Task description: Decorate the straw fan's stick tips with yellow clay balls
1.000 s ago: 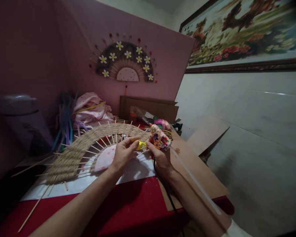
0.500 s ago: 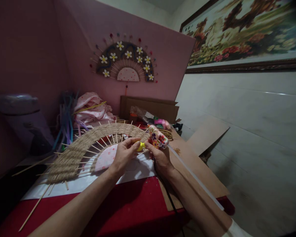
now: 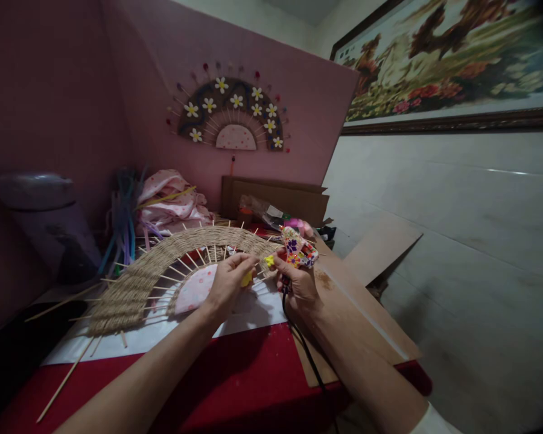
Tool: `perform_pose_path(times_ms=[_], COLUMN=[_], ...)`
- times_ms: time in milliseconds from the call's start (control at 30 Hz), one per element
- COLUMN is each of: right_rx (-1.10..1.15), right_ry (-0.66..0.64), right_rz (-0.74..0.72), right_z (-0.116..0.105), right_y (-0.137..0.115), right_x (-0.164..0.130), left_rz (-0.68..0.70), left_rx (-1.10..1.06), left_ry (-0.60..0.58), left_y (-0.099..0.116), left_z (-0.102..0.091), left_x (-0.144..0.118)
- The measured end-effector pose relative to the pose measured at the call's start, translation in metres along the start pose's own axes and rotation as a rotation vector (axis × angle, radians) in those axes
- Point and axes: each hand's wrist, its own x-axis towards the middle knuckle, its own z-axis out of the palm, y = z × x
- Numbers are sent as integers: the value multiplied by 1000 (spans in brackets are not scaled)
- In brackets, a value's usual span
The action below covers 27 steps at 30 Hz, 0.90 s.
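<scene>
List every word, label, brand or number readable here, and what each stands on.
No text is readable.
Framed picture: small dark marks at its upper left, too small to read.
Clear plastic packaging: a white label, too small and blurred to read.

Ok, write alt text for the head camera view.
A person's left hand holds a yellow piece, while the right hand grips a corded, flower-patterned tool, another yellow bit beside its thumb. To their left, a woven, fan-shaped piece with protruding sticks rests over a white sheet on a red-covered table; behind, a flower-decorated fan hangs against a pink panel.
</scene>
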Motion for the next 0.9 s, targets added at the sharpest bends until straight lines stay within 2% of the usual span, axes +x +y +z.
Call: perform_pose_path(times_ms=[100,233,500,700,900], right_rx=[-48,-147,-161,-150,-233], right_ry=[-34,-90,-77,-94,-102], right_rz=[42,83,3,12,-20], right_z=[3,5,6,6,3], right_y=[-2,-4,-6,-5,0], right_x=[-6,-10,-12,-13,-11], left_rz=[78,87,76,94,122], left_rx=[77,94,36,63,118], left_ry=[-77,-78,-161,-102,-71], left_y=[-4,-5,-2,-5,-6], left_z=[1,-1,-3,-2,-1], left_x=[0,0,0,1,1])
